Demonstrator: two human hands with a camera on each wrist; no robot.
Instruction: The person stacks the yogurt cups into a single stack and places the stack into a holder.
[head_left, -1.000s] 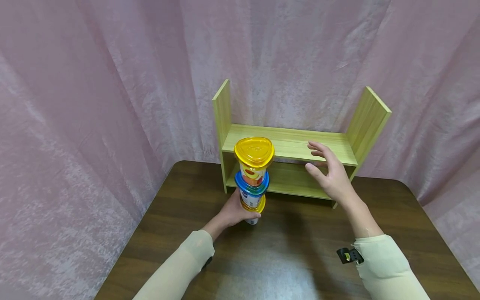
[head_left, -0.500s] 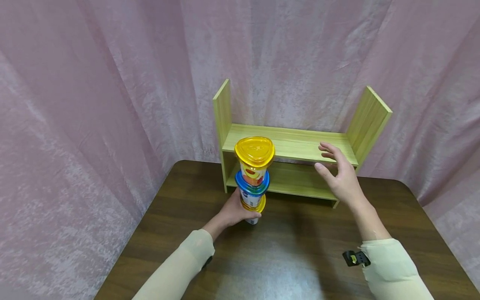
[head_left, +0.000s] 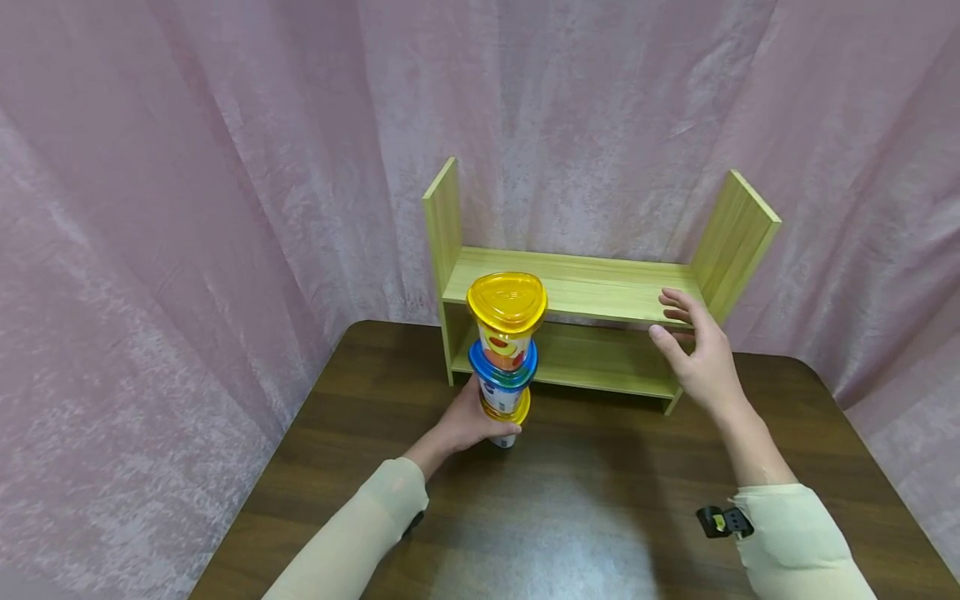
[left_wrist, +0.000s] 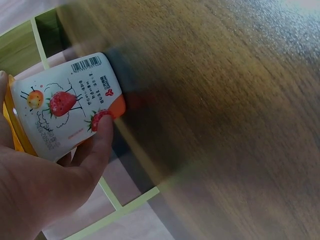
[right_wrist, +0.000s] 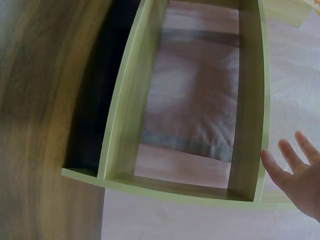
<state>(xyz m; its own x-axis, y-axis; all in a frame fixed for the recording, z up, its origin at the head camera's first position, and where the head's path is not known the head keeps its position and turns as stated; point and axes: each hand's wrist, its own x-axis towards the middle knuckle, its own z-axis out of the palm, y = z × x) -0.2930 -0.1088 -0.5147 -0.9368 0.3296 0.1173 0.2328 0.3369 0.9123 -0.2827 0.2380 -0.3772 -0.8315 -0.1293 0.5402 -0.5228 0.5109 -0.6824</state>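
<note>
A stack of three yogurt cups (head_left: 506, 354) with yellow and blue lids stands on the dark wooden table (head_left: 600, 517). My left hand (head_left: 467, 423) grips the bottom cup (left_wrist: 65, 117), white with strawberry pictures. My right hand (head_left: 697, 354) hovers with fingers spread and holds nothing, just in front of the right end of the light green wooden shelf (head_left: 592, 287). In the right wrist view the shelf (right_wrist: 125, 130) fills the frame and my fingers (right_wrist: 295, 167) show at the right edge.
A pink curtain (head_left: 187, 167) hangs behind and around the table. The shelf stands at the table's back edge with both boards bare. A small black clip (head_left: 723, 522) sits on my right sleeve.
My right hand has drifted to the right, from the shelf's middle toward its right end. The left hand and the cup stack have stayed put.
</note>
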